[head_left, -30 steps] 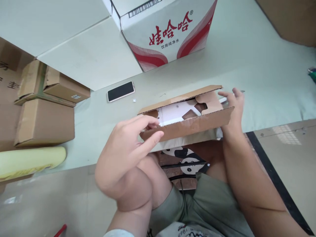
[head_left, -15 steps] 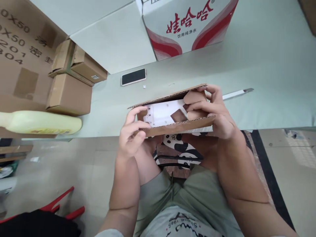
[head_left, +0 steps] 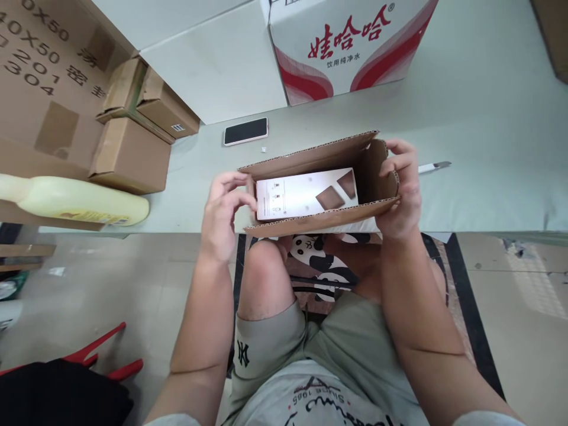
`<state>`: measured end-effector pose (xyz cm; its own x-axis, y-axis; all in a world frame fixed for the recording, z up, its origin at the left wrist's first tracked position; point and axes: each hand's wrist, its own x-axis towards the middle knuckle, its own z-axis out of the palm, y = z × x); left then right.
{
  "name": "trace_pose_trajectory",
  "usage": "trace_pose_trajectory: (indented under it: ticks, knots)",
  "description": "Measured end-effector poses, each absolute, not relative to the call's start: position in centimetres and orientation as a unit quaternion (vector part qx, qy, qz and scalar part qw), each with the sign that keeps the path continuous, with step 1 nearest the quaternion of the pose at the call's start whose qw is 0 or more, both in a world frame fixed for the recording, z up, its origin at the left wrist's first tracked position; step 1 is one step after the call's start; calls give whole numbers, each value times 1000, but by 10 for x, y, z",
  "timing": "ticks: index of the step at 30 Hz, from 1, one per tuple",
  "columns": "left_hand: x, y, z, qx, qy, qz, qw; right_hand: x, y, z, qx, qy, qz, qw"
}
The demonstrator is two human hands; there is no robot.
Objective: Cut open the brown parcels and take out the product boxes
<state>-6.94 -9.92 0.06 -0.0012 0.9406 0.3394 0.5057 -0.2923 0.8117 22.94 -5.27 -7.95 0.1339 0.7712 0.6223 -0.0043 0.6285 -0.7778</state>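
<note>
An open cardboard box [head_left: 323, 220] is at the table's front edge, its long flaps standing up. Inside it lies a white printed box [head_left: 295, 198] with brown diamond shapes, filling the left and middle part; the right end of the interior is bare. My left hand [head_left: 222, 210] is at the left end, its fingers curled over the short flap there. My right hand [head_left: 402, 192] grips the right end flap between thumb and fingers. Just beyond that hand lies a white-handled knife [head_left: 433, 168], partly hidden by it.
A phone [head_left: 246, 131] lies behind the box. Small cartons [head_left: 131, 157] and a pale yellow bottle [head_left: 84, 201] are at the left. A red and white water carton [head_left: 350, 53] and a white box [head_left: 222, 71] stand at the back. Below left is a red chair frame [head_left: 95, 349].
My right hand has drawn the right end flap outward, so the box gapes wider and more of the white box shows. My left hand has shifted left to the end flap.
</note>
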Motion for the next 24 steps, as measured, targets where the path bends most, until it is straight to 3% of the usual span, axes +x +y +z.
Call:
trace_pose_trajectory:
  ticks: [4, 8, 12, 16, 24]
  knots:
    - [-66, -101, 20, 620, 619, 454, 162, 225, -53, -83, -365, -587, 272, 669]
    - [-43, -96, 71, 735, 545, 396, 74, 221, -55, -82, -336, -606, 279, 665]
    - [-12, -70, 104, 864, 462, 112, 168, 220, -56, -81, -348, -604, 280, 660]
    - [6, -44, 93, 864, 447, 17, 229, 221, -56, -80, -384, -610, 277, 635]
    - [12, -33, 62, 866, 467, -86, 160, 220, -58, -75, -365, -628, 268, 633]
